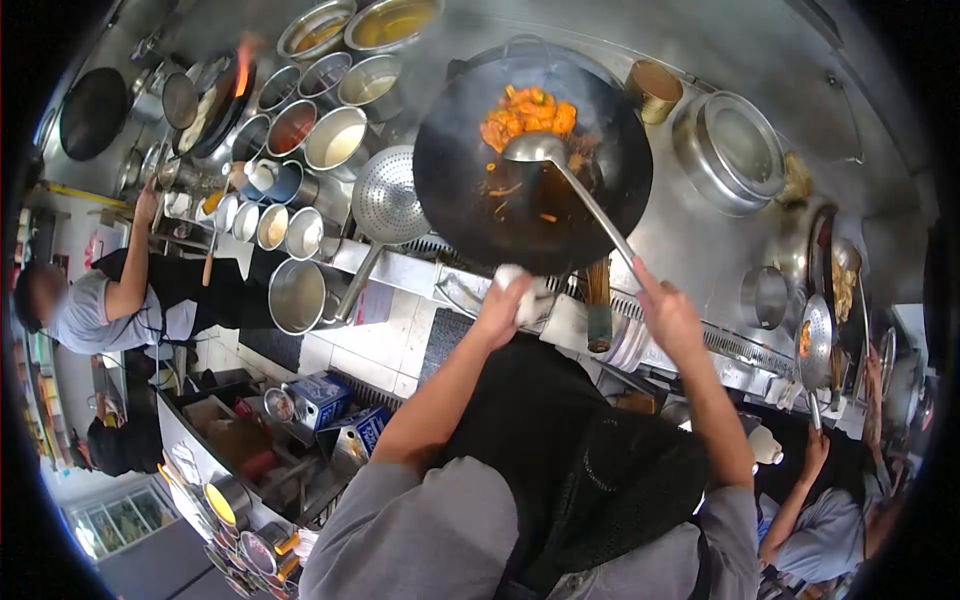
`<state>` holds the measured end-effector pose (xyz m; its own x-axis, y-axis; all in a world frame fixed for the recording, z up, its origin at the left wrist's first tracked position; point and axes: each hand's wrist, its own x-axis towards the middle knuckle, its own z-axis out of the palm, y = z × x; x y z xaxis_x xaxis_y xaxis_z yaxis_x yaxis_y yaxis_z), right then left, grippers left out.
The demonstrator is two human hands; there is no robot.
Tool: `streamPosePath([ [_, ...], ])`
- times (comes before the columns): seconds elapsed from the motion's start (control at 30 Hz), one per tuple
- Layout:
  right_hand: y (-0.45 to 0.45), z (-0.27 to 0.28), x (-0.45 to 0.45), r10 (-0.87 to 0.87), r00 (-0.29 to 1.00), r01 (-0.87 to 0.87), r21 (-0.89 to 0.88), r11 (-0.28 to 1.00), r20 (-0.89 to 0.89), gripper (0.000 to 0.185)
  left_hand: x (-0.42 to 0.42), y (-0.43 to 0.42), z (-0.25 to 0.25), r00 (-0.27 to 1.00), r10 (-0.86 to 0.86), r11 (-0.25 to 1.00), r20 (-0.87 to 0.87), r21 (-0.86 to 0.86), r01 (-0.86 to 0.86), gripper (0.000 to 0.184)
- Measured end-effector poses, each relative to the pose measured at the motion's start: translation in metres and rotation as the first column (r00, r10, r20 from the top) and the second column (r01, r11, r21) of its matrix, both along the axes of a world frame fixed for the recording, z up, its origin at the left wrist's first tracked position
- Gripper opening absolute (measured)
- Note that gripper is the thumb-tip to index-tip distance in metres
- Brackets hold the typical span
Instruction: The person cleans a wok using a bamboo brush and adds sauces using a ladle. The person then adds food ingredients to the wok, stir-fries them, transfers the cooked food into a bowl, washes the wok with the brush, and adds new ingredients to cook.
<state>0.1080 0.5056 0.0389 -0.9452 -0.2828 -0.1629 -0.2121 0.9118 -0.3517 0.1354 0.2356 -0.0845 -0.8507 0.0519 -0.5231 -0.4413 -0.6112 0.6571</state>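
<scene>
A large dark wok (450, 215) stands in front of me, with orange-coated food pieces (530, 112) in its far part and some dark liquid below them. My right hand (668, 318) is closed on the handle of a long metal ladle (595, 208); the ladle's bowl rests at the near edge of the food. At the wok's near rim my left hand (503, 310) is closed round a white cloth (513, 290). The cloth hides whatever part of the rim or handle lies beneath it.
Left of the wok are a perforated strainer (390, 197), a metal pot (297, 296) and several sauce containers (337, 138). A bamboo brush (598, 305) stands near my right hand. Lidded pots (735, 150) stand at right. People work at far left, near a flame (243, 68), and at far right.
</scene>
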Motion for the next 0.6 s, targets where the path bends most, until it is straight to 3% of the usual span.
streamPosePath([
  [0.03, -0.001, -0.004, 0.008, -0.081, 0.997, 0.081, 0.013, 0.997, -0.013, 0.053, 0.019, -0.011, -0.008, 0.997, -0.072, 0.997, 0.028, -0.003, 0.072, 0.032],
  [0.1, 0.019, -0.001, 0.03, -0.035, 0.998, 0.031, -0.084, 0.996, -0.044, 0.052, 0.048, -0.025, -0.004, 0.992, -0.089, 0.994, 0.088, -0.058, 0.094, 0.037],
  [0.17, 0.027, 0.017, 0.033, 0.021, 0.999, -0.028, -0.166, 0.986, -0.049, 0.052, 0.046, -0.021, 0.023, 0.999, -0.019, 0.987, -0.03, -0.161, 0.014, 0.029],
  [0.23, 0.029, 0.057, 0.031, 0.046, 0.97, 0.004, -0.202, 0.979, 0.24, 0.052, 0.017, -0.021, 0.049, 0.989, -0.05, 0.998, 0.137, -0.02, 0.053, 0.019],
  [0.27, 0.03, 0.069, 0.024, 0.005, 0.925, 0.07, -0.186, 0.98, 0.38, 0.053, -0.002, -0.018, 0.028, 0.997, 0.02, 1.0, 0.069, 0.019, -0.021, 0.012],
  [0.3, 0.029, 0.085, 0.026, 0.006, 0.923, 0.072, -0.187, 0.98, 0.386, 0.053, -0.017, -0.021, 0.042, 0.996, -0.034, 0.997, 0.082, 0.074, 0.028, 0.023],
  [0.37, 0.032, 0.127, 0.013, -0.074, 0.797, 0.153, -0.082, 0.985, 0.6, 0.054, -0.011, -0.014, 0.069, 0.987, 0.043, 0.991, 0.153, 0.12, -0.062, 0.015],
  [0.43, 0.047, 0.164, 0.011, -0.01, 0.742, 0.172, -0.176, 0.969, 0.67, 0.055, 0.002, -0.015, 0.107, 0.989, 0.052, 0.995, 0.138, 0.077, -0.063, 0.016],
  [0.47, 0.049, 0.177, 0.011, -0.076, 0.679, 0.256, -0.139, 0.957, 0.73, 0.057, -0.001, -0.018, 0.116, 0.986, 0.014, 0.994, 0.163, 0.103, -0.031, 0.015],
  [0.5, 0.041, 0.186, 0.005, -0.228, 0.612, 0.283, 0.06, 0.957, 0.758, 0.056, -0.005, -0.021, 0.121, 0.979, -0.016, 0.991, 0.204, 0.132, -0.011, 0.014],
  [0.6, 0.036, 0.142, -0.009, -0.166, 0.684, 0.231, 0.005, 0.973, 0.711, 0.055, -0.046, -0.015, 0.105, 0.978, -0.041, 0.998, 0.203, -0.029, 0.048, 0.019],
])
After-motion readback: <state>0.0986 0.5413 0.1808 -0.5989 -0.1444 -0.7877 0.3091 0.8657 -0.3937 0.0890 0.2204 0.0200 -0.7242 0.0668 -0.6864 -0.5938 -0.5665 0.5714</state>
